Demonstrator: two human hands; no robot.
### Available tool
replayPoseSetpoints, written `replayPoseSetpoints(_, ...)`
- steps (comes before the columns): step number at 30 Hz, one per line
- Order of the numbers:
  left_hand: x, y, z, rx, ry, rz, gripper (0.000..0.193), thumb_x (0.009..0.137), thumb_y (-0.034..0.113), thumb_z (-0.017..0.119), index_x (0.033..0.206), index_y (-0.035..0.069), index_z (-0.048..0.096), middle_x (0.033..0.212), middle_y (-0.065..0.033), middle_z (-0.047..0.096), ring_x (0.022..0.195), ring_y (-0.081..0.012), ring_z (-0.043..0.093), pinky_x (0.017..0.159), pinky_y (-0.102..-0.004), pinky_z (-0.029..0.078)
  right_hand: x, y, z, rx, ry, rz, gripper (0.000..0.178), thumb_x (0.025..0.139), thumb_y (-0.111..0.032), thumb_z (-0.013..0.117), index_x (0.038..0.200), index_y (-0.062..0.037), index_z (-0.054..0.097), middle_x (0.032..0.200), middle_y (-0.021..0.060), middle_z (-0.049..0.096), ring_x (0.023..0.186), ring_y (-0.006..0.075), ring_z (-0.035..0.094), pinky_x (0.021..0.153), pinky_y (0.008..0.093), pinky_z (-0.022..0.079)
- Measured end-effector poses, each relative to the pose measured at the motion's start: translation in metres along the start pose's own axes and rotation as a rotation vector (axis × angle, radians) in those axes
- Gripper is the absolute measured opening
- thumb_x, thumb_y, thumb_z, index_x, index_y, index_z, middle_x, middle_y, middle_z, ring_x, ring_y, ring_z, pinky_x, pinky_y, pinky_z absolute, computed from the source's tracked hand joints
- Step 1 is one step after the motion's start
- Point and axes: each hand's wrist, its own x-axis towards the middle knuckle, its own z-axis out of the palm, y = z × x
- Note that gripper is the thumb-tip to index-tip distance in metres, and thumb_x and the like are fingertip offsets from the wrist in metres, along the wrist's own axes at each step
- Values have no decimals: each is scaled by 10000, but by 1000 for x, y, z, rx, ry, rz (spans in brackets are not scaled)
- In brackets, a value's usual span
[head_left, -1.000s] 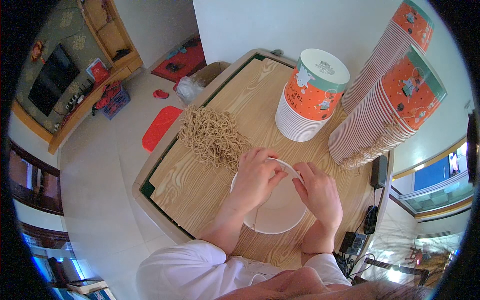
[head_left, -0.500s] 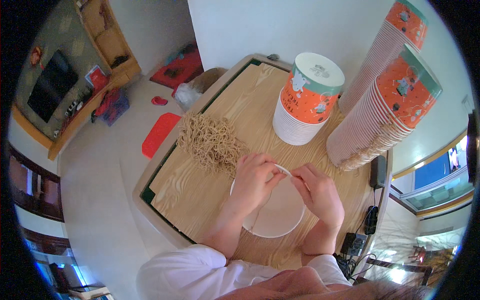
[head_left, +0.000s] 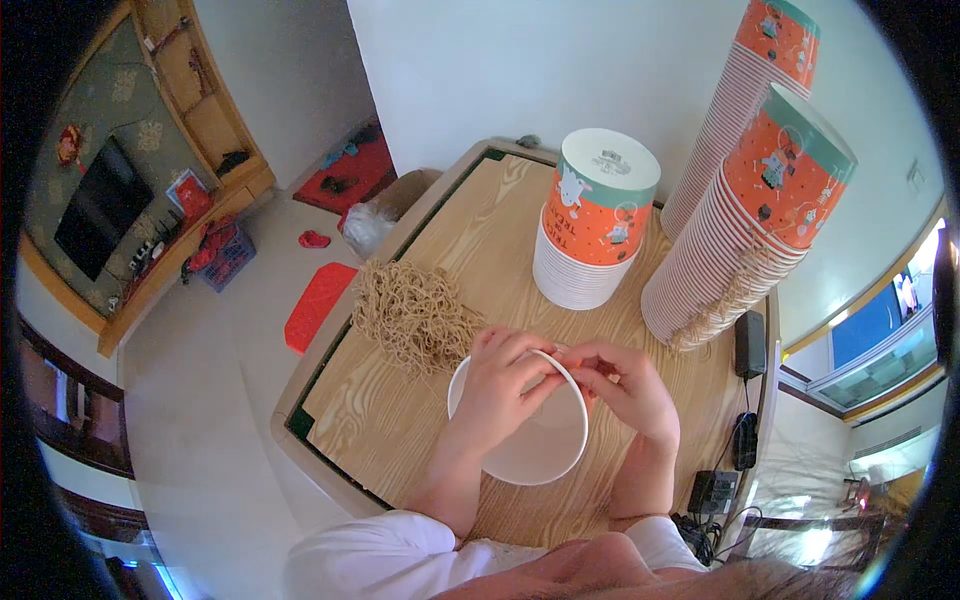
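Note:
A paper bucket (head_left: 535,455) stands mouth up and tilted toward me at the near part of the table, its white inside and rolled rim showing. My left hand (head_left: 510,385) reaches over its mouth and is closed on the far rim, fingers bent inward. My right hand (head_left: 620,385) is at the right of that rim, thumb and fingers pinched together against the outside; what lies between the fingertips is too small to tell. A loose heap of tan twine (head_left: 410,315) lies just beyond my left hand. A bit of orange outer wall peeks out below my right fingers.
Upside-down orange and green buckets form a short stack (head_left: 595,220) behind my hands and tall stacks (head_left: 745,220) at the right, with tan strands hanging on the nearer one. Black power adapters (head_left: 715,492) and cables run along the right table edge. A red stool (head_left: 318,305) stands left.
The bucket has turned and tilted, so more of its inside shows. My right fingers have shifted from pinching the rim's top to its outer side. The whole view has also shifted slightly.

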Motion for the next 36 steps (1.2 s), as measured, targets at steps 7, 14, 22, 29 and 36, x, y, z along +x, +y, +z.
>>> replayPoseSetpoints(7,-7,1,7,63,-104,-82,167,715,74,711,838,88,600,980,-46,606,984,-271,555,912,-431,376,-2,9,8,-382,170,-65,55,915,-17,553,948,23,573,770,117,627,690,135,633,618,273,505)
replayPoseSetpoints(14,-12,-4,7,-151,-138,-322,158,747,56,692,863,61,586,1002,-106,638,946,-286,620,825,-390,491,-2,15,3,-375,261,63,57,914,-29,545,960,4,548,721,101,612,688,179,657,611,290,510)
replayPoseSetpoints(22,-16,-32,5,-552,-422,-515,141,815,65,666,905,20,567,806,-82,639,746,-160,642,689,-297,511,2,21,5,-497,-51,184,69,906,-59,554,957,-15,540,727,112,650,637,199,659,573,305,506)
replayPoseSetpoints(29,-26,-80,45,-1444,-551,-458,146,826,60,650,929,49,548,843,-4,564,807,-92,569,733,-255,476,5,34,13,-446,-125,297,85,924,-140,542,973,-72,549,723,111,674,656,275,676,581,381,514)
replayPoseSetpoints(36,-43,-99,75,-1628,-472,-416,263,785,283,717,845,60,593,787,-30,568,755,-142,562,692,-278,466,11,47,15,-442,-79,400,56,940,-53,511,979,-14,524,685,113,651,593,186,651,535,302,493)
